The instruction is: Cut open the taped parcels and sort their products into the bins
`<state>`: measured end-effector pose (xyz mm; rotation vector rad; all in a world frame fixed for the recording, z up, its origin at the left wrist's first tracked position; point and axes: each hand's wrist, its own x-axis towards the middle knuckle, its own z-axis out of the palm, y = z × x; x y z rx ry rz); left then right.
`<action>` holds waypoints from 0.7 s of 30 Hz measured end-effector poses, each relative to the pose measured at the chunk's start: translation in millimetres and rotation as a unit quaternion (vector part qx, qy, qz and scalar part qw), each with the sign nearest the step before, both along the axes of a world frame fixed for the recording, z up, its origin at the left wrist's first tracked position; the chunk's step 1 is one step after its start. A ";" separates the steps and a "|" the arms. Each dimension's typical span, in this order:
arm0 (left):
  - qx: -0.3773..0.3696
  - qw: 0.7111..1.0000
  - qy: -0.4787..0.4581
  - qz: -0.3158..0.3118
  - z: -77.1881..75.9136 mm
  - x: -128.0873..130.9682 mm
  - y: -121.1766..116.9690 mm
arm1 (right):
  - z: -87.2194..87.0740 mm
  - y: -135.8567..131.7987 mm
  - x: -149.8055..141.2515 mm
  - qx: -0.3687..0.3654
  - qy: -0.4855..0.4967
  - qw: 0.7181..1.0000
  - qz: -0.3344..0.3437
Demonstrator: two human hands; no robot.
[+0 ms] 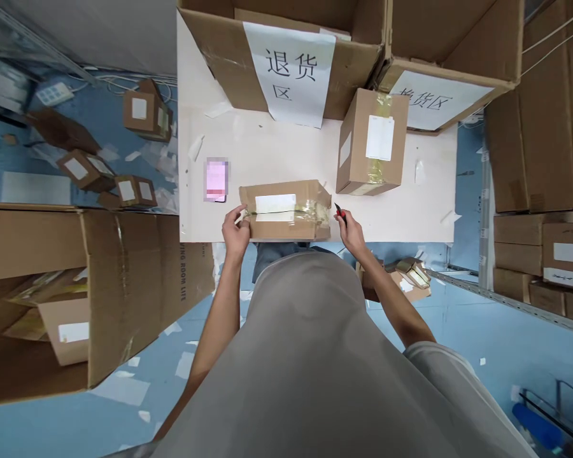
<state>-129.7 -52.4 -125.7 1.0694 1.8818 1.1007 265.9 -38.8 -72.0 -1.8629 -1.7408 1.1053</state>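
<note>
A long cardboard box [272, 228] lies at the table's near edge, with a white label and clear tape across its top. A dark slit runs along its top seam, through the label. My left hand [236, 233] grips the box's left end, fingers closed at the taped edge. Just off the right end, my right hand [351, 231] is closed around a small red and black box cutter [341, 214], its tip pointing up and left. Behind it stands a taller taped cardboard box [351, 143] with white labels.
Two large open cartons with paper signs, a left one [219, 57] and a right one [499, 83], stand at the table's back. A pink-screened phone [216, 178] lies on the left. Beside the table is a big open carton [138, 273]; small boxes and paper scraps litter the floor.
</note>
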 end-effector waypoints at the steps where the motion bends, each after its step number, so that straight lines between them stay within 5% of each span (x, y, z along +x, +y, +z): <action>1: -0.005 1.000 0.019 0.007 -0.6 -11.0 -0.7 | -5.3 1.8 -7.9 -0.023 0.015 1.000 -0.015; 5: -0.009 0.999 0.050 0.005 -1.9 -43.0 -2.4 | -9.7 11.6 -46.0 -0.099 0.134 0.985 -0.053; 8: -0.008 0.999 0.041 -0.008 -1.5 -45.1 -1.0 | 11.1 14.9 -67.6 -0.062 0.124 0.989 -0.051; 15: -0.041 0.995 -0.023 -0.089 -11.1 28.9 23.4 | 85.4 33.5 -49.1 0.027 -0.049 0.998 -0.042; 18: -0.068 0.981 -0.069 -0.170 -10.5 60.0 33.4 | 94.3 49.5 -46.4 0.025 -0.109 0.993 -0.034; 21: -0.048 0.981 -0.088 -0.166 1.8 63.4 42.6 | 87.8 63.6 -54.0 0.021 -0.103 0.994 -0.033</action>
